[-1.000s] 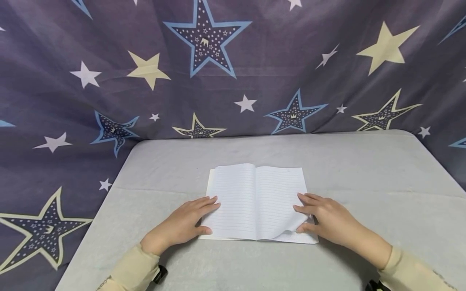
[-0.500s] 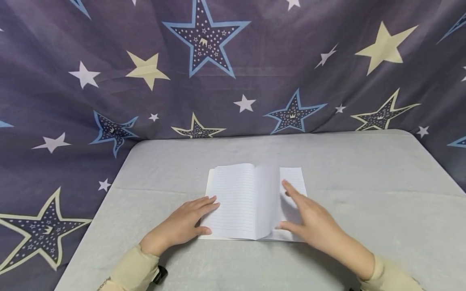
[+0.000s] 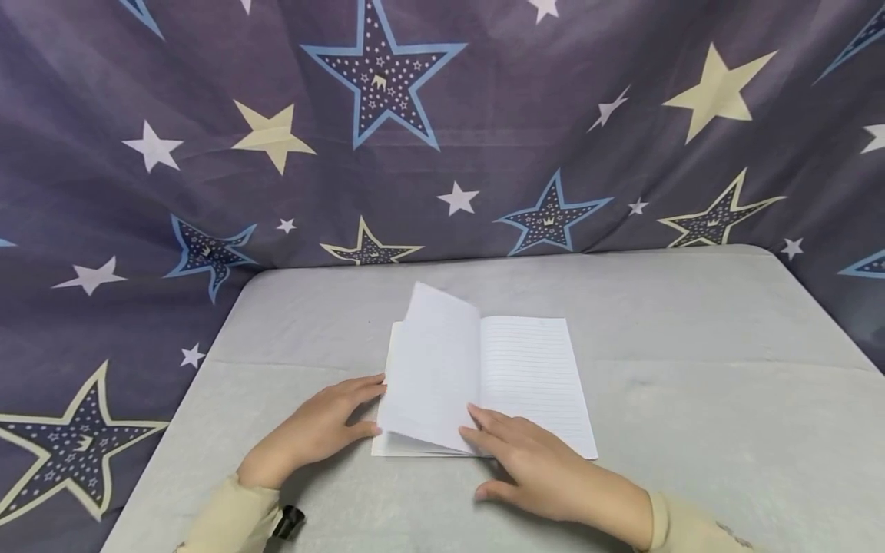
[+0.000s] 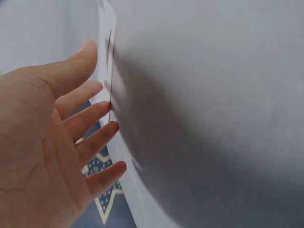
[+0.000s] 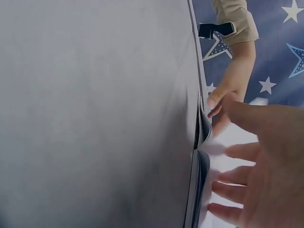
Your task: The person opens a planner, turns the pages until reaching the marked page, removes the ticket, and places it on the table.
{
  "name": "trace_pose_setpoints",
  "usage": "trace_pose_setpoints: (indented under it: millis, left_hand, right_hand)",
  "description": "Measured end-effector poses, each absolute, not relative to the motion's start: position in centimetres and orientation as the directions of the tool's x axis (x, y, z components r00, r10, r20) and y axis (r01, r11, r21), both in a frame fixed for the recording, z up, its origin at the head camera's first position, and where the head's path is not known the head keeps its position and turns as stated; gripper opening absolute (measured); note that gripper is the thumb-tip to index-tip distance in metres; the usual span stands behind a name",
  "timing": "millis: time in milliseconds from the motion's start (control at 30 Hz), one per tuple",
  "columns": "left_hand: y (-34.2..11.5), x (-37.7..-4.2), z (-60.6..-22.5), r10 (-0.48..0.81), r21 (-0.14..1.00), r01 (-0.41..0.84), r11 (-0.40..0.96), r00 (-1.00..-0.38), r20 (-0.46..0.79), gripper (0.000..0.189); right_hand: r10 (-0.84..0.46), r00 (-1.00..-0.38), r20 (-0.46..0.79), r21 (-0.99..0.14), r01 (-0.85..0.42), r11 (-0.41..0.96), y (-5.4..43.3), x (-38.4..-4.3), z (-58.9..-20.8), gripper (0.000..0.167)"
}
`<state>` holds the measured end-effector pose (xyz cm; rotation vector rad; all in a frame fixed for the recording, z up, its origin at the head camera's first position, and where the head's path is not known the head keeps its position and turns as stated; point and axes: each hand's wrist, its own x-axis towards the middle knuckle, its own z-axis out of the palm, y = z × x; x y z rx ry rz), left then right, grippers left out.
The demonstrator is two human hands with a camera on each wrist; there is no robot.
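The left hand reached in with its fingers relaxed and nearly straight, fingertips and thumb at the left edge of the notebook. The right hand had extended fingers and its thumb held apart, the fingertips beside the lower end of the fold; neither of the 2 hands gripped anything. The notebook lay spread near the middle of the pale grey surface. Its right side was white paper with fine ruled lines; on the left, 1 curved leaf stood partly raised, its upper corner above the notebook's top edge. The right hand hid part of the bottom edge. A black band sat by the left beige sleeve. Behind hung a dark purple cloth printed with stars.
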<state>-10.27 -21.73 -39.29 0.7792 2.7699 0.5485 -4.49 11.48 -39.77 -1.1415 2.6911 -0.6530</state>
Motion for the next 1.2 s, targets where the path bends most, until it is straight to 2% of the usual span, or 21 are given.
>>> trace_pose_setpoints:
  millis: [100, 233, 467, 633, 800, 933, 1200]
  left_hand:
    - [-22.4, -10.2, -38.8, 0.509, 0.420, 0.433, 0.798, -0.856, -0.085, 0.048]
    - [-22.6, -10.3, -38.7, 0.487, 0.443, 0.415, 0.794, -0.872, -0.057, 0.047]
    - [-20.9, -10.4, -39.4, 0.553, 0.436, 0.478, 0.763, -0.831, -0.056, 0.050]
    - [-19.9, -10.4, -39.8, 0.586, 0.406, 0.510, 0.758, -0.807, -0.081, 0.052]
    - [-19.9, -10.3, -40.0, 0.599, 0.390, 0.524, 0.757, -0.795, -0.094, 0.058]
    - [-20.1, -10.3, -40.1, 0.605, 0.390, 0.530, 0.753, -0.790, -0.094, 0.063]
    - [-20.2, -10.2, -40.1, 0.591, 0.386, 0.515, 0.766, -0.800, -0.105, 0.071]
  right_hand:
    - [-0.744, -0.666, -0.041, -0.412, -0.667, 0.620, 11.4, -4.4, -39.8, 0.067]
    - [-0.766, -0.638, -0.078, -0.365, -0.697, 0.617, 11.3, -4.4, -39.9, 0.068]
    - [-0.770, -0.633, -0.075, -0.373, -0.699, 0.610, 11.5, -4.3, -39.8, 0.063]
    - [-0.786, -0.619, -0.005, -0.441, -0.703, 0.557, 12.3, -4.6, -39.6, 0.054]
    - [-0.775, -0.607, 0.176, -0.444, -0.752, 0.488, 14.4, -5.3, -39.8, 0.043]
    - [-0.724, -0.646, 0.241, -0.422, -0.742, 0.521, 16.8, -6.2, -40.0, 0.041]
    - [-0.632, -0.769, 0.093, -0.453, -0.598, 0.661, 20.6, -7.9, -39.6, 0.054]
